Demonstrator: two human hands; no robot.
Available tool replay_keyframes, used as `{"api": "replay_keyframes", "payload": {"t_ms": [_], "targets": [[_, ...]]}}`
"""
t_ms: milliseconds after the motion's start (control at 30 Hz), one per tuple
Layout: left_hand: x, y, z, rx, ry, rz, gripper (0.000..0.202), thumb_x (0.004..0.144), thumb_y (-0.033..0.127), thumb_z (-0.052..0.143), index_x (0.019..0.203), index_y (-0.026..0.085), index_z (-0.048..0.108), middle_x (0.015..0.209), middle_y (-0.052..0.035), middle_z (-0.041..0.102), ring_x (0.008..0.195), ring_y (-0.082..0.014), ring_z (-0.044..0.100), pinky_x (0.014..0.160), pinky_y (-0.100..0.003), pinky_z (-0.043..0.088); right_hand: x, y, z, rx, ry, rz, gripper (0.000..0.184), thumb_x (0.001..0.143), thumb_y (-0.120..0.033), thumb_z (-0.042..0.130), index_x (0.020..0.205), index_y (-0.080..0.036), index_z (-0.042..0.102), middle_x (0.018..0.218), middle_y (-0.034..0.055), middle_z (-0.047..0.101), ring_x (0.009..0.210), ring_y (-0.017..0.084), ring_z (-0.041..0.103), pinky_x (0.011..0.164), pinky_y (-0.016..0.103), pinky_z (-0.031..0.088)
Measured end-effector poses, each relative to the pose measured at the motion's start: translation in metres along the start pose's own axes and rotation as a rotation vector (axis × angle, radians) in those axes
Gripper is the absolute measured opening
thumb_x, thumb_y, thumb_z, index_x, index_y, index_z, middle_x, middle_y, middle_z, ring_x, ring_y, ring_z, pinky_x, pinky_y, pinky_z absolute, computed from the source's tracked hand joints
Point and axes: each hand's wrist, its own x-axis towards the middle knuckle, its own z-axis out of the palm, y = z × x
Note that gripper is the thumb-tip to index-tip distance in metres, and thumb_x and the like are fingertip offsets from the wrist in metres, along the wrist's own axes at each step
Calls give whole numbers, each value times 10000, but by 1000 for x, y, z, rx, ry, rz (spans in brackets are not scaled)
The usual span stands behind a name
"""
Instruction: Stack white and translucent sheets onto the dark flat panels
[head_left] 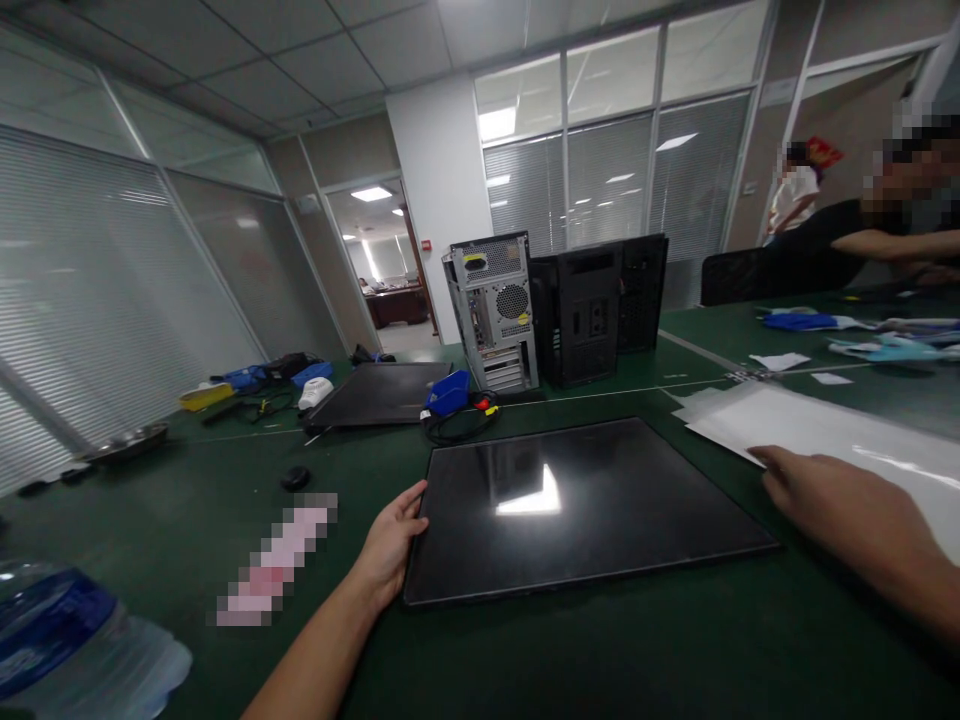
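A flat black screen panel (600,510), glossy and reflecting a ceiling light, lies face up on the green table in front of me. My left hand (394,540) grips its left edge, thumb near the top face and fingers at the side. To the right of the panel is a stack of white sheets (832,430), some with a shiny, film-like surface. My right hand (840,510) is closed at the near left edge of these sheets, its fingertips on that edge; the underside of the grip is hidden.
Behind the panel stand a computer tower (499,320) and black cases (592,315). A second dark panel (382,392), a blue object with coiled cable (448,394) and a round black piece (295,478) lie left. A water bottle (67,640) is near-left. Another person (832,235) sits far right.
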Motion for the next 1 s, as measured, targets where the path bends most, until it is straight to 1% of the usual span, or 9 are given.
{"api": "replay_keyframes", "payload": {"t_ms": [167, 233, 367, 467, 600, 667, 767, 867, 1000], "targets": [[1, 0, 0, -4, -6, -12, 771, 634, -108, 504, 1351, 174, 478, 1340, -145, 565, 1061, -226, 650, 851, -328, 547, -15, -59, -14, 169, 61, -492, 382, 901, -364, 427, 1228, -280, 604, 1103, 73, 654, 962, 214, 617, 833, 372, 496], [1, 0, 0, -2, 3, -16, 781, 633, -106, 501, 1362, 173, 472, 1330, -145, 574, 1051, -224, 654, 848, -326, 547, -22, -81, -17, 234, 35, -672, 371, 900, -328, 445, 1239, -308, 593, 1133, 41, 652, 1008, 199, 612, 874, 377, 503], [-1, 1, 2, 7, 21, -28, 791, 636, -109, 488, 1375, 168, 452, 1337, -148, 569, 1037, -220, 660, 846, -332, 548, -33, -104, -21, 326, -64, -859, 430, 911, -280, 447, 1327, -371, 504, 1252, -14, 604, 1120, 173, 580, 947, 372, 497], [-1, 2, 3, 16, 25, -30, 785, 635, -110, 487, 1371, 161, 455, 1349, -148, 560, 1036, -220, 660, 848, -334, 548, -33, -98, -18, 333, -113, -842, 466, 919, -323, 444, 1379, -392, 430, 1354, -42, 521, 1239, 179, 493, 1022, 395, 453], [0, 1, 3, 15, 21, -21, 785, 632, -106, 486, 1366, 174, 472, 1307, -136, 597, 1017, -209, 668, 843, -319, 547, -24, -79, -7, 224, -11, -543, 438, 906, -447, 432, 1310, -316, 542, 1292, 18, 575, 1177, 247, 543, 996, 499, 450], [1, 0, 2, 16, 21, -23, 787, 631, -105, 484, 1368, 173, 472, 1282, -136, 615, 998, -205, 675, 836, -315, 549, -20, -72, -2, 158, -9, -444, 439, 899, -499, 414, 1229, -292, 616, 1224, 44, 620, 1103, 268, 586, 948, 529, 470], [1, 0, 2, 18, 35, -25, 767, 647, -97, 494, 1365, 174, 477, 1241, -132, 642, 961, -192, 687, 824, -302, 552, -18, -71, -3, 167, -60, -466, 422, 898, -516, 409, 1181, -311, 646, 1191, 37, 637, 1079, 263, 597, 914, 513, 489], [0, 0, 3, 24, 48, -38, 696, 701, -51, 542, 1357, 175, 486, 1186, -130, 671, 917, -192, 698, 792, -302, 561, -22, -79, -8, 235, -86, -543, 411, 898, -507, 427, 1229, -344, 607, 1253, 12, 603, 1141, 254, 563, 948, 497, 477], [-2, 1, 4, 49, 54, -27, 679, 713, 2, 632, 1350, 187, 488, 1246, -138, 638, 934, -211, 692, 773, -315, 568, -31, -94, -14, 278, -139, -634, 537, 881, -525, 459, 1395, -373, 413, 1403, -5, 467, 1265, 272, 461, 1020, 531, 420]]}}
